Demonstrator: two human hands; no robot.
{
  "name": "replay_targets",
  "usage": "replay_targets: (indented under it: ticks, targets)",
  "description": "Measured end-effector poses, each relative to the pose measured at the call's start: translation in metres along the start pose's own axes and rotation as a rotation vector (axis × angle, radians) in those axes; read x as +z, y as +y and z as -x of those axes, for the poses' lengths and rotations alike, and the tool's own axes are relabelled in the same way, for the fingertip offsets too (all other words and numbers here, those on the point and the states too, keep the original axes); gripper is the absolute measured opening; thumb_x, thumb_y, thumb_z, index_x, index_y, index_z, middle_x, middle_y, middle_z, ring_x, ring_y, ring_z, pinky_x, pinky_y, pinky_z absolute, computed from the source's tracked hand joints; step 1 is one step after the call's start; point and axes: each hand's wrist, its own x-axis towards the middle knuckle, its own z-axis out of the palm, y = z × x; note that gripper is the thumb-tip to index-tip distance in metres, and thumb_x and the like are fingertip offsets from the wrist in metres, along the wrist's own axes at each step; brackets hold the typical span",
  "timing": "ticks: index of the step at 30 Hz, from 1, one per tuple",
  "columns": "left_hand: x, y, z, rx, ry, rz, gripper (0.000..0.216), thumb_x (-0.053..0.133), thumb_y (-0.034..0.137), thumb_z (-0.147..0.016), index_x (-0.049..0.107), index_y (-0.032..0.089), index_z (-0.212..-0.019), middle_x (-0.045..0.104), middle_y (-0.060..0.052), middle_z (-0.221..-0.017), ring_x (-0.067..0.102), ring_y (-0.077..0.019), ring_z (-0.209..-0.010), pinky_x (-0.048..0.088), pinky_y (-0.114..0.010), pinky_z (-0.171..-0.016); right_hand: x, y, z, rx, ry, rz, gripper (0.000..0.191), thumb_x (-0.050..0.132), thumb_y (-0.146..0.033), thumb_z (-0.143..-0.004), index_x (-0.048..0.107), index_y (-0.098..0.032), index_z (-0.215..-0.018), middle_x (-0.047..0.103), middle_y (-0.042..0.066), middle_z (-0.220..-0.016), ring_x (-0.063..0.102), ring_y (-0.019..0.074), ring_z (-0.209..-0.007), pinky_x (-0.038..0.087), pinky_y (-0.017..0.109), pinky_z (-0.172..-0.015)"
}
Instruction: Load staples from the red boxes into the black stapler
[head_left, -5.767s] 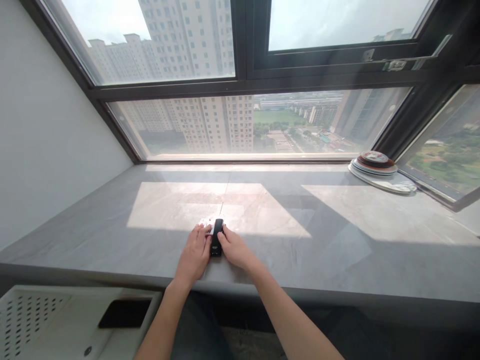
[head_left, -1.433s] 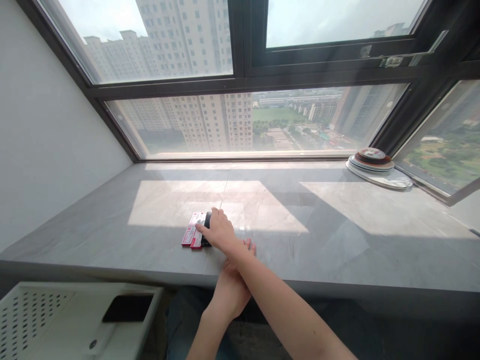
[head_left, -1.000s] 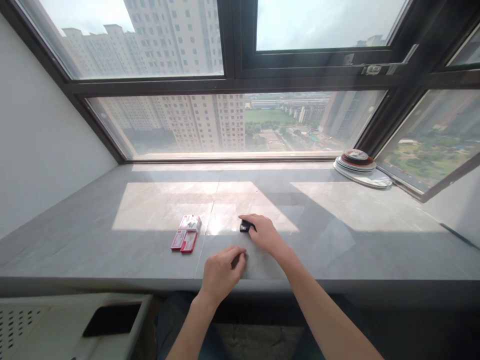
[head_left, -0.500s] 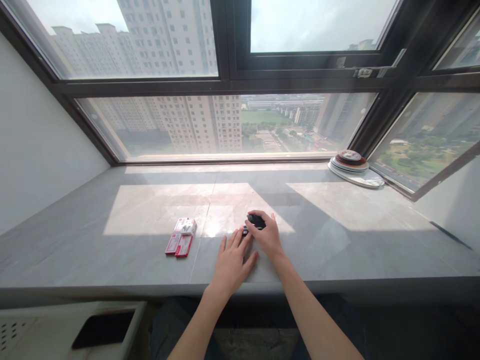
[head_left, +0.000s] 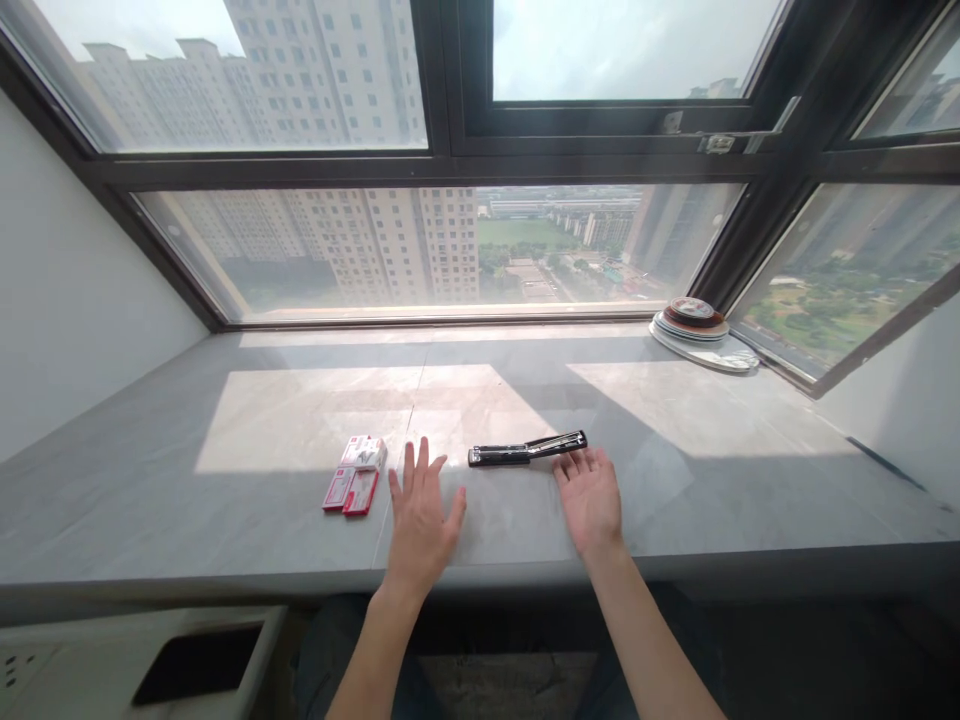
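A black stapler (head_left: 527,450) lies unfolded on the grey stone sill, its top arm swung out to the right and its metal inside showing. My right hand (head_left: 590,500) is palm up just below the stapler's right end. Its fingers are loosely bent and apart, and I cannot tell whether the tips touch the stapler. To the left, my left hand (head_left: 420,515) is spread open with nothing in it, apart from the stapler. Several small red and white boxes (head_left: 355,475), which look like staple boxes, lie left of that hand.
A stack of plates or discs (head_left: 694,330) stands at the back right by the window frame. The stone sill (head_left: 262,530) ends in a front edge close to my forearms. Below it at left is a pale surface (head_left: 82,660) with a dark rectangular area.
The stapler, mostly covered by both hands before, now lies swung open in plain view. My right hand has let go, turned palm up and shifted right; my left hand has moved left.
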Motion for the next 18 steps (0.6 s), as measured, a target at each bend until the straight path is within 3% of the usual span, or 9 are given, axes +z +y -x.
replay_targets:
  ticks: [3,6,9,12,15,18]
  targets:
    - [-0.019,-0.022,0.019,-0.235,0.134,-0.209,0.064,0.050,0.037,-0.100,0.032,0.017,-0.159,0.011,-0.017,-0.171,0.000,-0.0396,-0.158,0.004,-0.071,-0.122,-0.016,-0.010,0.024,0.038,-0.018,-0.043,0.041,0.047,-0.056,-0.098,0.055,-0.031,-0.128,0.058,0.006,-0.143,0.056,0.0237,-0.136,0.050,0.050,-0.114]
    - [-0.024,-0.041,0.041,-0.312,0.139,-0.284,0.058,0.050,0.041,-0.100,0.043,0.019,-0.153,0.017,-0.017,-0.169,0.007,-0.0424,-0.157,0.011,-0.073,-0.120,-0.025,-0.018,0.041,0.094,-0.073,0.005,0.044,0.052,-0.055,-0.098,0.056,-0.030,-0.133,0.061,0.008,-0.139,0.060,0.0258,-0.131,0.054,0.047,-0.108]
    - [-0.020,-0.048,0.050,-0.202,0.077,-0.189,0.040,0.048,0.038,-0.101,0.060,0.028,-0.137,0.040,-0.012,-0.157,0.034,-0.0380,-0.147,0.032,-0.065,-0.116,-0.024,-0.020,0.047,0.168,-0.216,0.226,0.046,0.062,-0.053,-0.094,0.060,-0.025,-0.131,0.068,0.010,-0.121,0.071,0.0250,-0.102,0.063,0.038,-0.080]
    - [-0.016,-0.039,0.041,-0.062,0.015,-0.014,0.029,0.043,0.030,-0.102,0.067,0.030,-0.120,0.058,-0.010,-0.136,0.053,-0.0318,-0.128,0.047,-0.054,-0.106,-0.017,-0.017,0.046,0.228,-0.409,0.539,0.050,0.066,-0.056,-0.091,0.062,-0.021,-0.126,0.070,0.007,-0.101,0.065,0.0169,-0.067,0.051,0.026,-0.049]
    - [-0.011,-0.018,0.024,0.091,-0.083,0.172,0.029,0.039,0.019,-0.102,0.064,0.028,-0.112,0.063,-0.008,-0.130,0.056,-0.0278,-0.125,0.050,-0.049,-0.104,-0.006,-0.014,0.043,0.238,-0.541,0.769,0.049,0.061,-0.059,-0.093,0.065,-0.021,-0.123,0.068,0.002,-0.087,0.054,0.0113,-0.050,0.042,0.023,-0.043]
    - [-0.003,0.009,0.008,0.244,-0.220,0.301,0.034,0.037,0.011,-0.099,0.061,0.028,-0.116,0.062,-0.006,-0.137,0.055,-0.0247,-0.130,0.049,-0.046,-0.107,0.002,-0.012,0.037,0.241,-0.602,0.890,0.045,0.056,-0.062,-0.095,0.068,-0.021,-0.110,0.065,-0.001,-0.074,0.046,0.0100,-0.043,0.035,0.023,-0.041]
